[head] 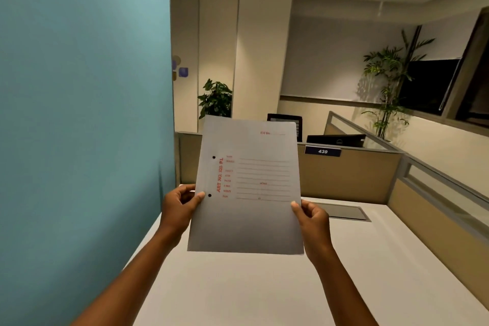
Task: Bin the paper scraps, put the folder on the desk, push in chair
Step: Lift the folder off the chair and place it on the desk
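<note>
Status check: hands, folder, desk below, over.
Left hand and right hand both gripping folder by its side edges. Folder upright, above desk, not yet down. Nothing visible blocking the desk.

I see the folder (246, 185) hiding the fingers of both my hands behind it. Its small red form labels are too blurred for me to read. The desk (238, 294) runs off the bottom edge. The folder partly covers a dark chair back (298, 124) beyond the partition.

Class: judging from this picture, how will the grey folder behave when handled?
Probably fairly stiff: the folder stands flat, held only at its side edges by the left hand and right hand. Likely light, since fingertip pinches suffice.
</note>
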A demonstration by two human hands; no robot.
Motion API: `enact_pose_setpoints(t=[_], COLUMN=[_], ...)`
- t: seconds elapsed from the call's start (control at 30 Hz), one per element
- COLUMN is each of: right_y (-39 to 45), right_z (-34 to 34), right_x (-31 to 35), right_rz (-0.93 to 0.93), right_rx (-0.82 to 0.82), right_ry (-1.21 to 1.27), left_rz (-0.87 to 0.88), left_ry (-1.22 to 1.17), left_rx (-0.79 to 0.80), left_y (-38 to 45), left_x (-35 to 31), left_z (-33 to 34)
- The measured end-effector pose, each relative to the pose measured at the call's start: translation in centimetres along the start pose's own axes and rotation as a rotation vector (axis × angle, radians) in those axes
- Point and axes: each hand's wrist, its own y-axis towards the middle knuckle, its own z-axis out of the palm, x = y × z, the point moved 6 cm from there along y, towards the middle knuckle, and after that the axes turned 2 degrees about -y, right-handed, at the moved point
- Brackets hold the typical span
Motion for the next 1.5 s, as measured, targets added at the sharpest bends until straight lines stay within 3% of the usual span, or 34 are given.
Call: enact_pose_setpoints(t=[0.57,0.97,1.2,1.5], right_y=[7.1,18.6,25.3,31.6], right_z=[15.8,28.7,34.3,40.0], right_x=[-13.9,-25.5,-31.2,-39.3], right_rz=[0.270,0.439,0.544,0.636], right_rx=[-0.008,0.130,0.130,0.093], right_ry=[-0.191,-0.262,-0.311,-0.342], left_rz=[-0.289,-0.516,-0.531,-0.548], left_ry=[0.141,0.377,0.491,0.597], left_rx=[0.026,-0.004,-0.128,-0.162], left_y=[13.1,25.0,32.7,40.0], left_x=[15.4,29.0,35.0,43.2], left_z=[-7.6,-10.7,-10.5,-9.7])
